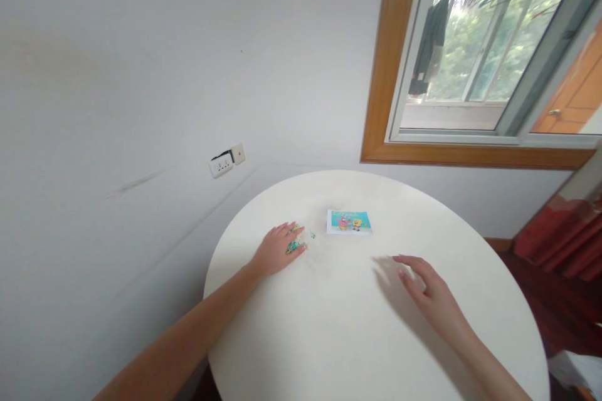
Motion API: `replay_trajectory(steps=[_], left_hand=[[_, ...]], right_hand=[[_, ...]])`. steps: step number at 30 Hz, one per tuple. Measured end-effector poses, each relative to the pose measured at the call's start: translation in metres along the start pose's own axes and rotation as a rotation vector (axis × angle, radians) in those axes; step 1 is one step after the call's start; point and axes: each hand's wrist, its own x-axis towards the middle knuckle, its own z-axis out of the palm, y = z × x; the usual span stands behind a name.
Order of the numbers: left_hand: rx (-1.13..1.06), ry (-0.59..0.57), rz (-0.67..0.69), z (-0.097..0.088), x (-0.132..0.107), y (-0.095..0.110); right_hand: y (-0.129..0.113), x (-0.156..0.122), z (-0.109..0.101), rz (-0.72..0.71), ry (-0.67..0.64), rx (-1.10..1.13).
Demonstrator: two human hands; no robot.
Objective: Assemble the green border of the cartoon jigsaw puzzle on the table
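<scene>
Left hand point(277, 249): left of centre in the frame, palm down with the fingers spread over a cluster of small multicoloured pieces point(293, 246), mostly green, teal and yellow; the grip is released, the fingers lying flat rather than curled around anything.
Pieces: under and between the left hand's fingers, near the middle of the frame, partly hidden by them; their exact shapes are too small to tell.
Loose piece: one small greenish piece point(313, 235) lies apart, just right of the left hand's fingertips.
Right hand point(430, 291): right of centre and lower in the frame, holding nothing; the grip is released, thumb and fingers apart and slightly bent, with a shadow falling to its left.
Picture: a flat rectangular white-bordered sheet with a turquoise cartoon print point(350, 222), showing a pink figure and a yellow one, lies near the centre, right of the pieces and apart from both hands.
Surface: a round, smooth white tabletop point(324, 332) fills the lower middle and carries the pieces and the print.
Wall: a white wall socket point(221, 165) sits left of centre, above the surface's far left edge.
Window: a brown wooden window frame point(379, 75) stands upper right.
Curtain: a red fabric curtain point(559, 238) hangs at the right edge.
</scene>
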Motion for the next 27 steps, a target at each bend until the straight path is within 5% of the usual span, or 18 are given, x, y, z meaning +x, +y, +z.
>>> replay_trajectory(steps=[14,21,27], left_hand=[[-0.037,-0.073,0.160,-0.003,0.005,0.027],[-0.110,-0.148,0.246,-0.014,-0.020,0.081],[-0.227,-0.118,0.329,-0.017,-0.016,0.135]], right_hand=[[-0.004,0.000,-0.002,0.049,-0.018,0.035],[-0.005,0.006,-0.007,0.089,-0.012,0.058],[-0.009,0.014,-0.005,0.104,-0.073,0.098]])
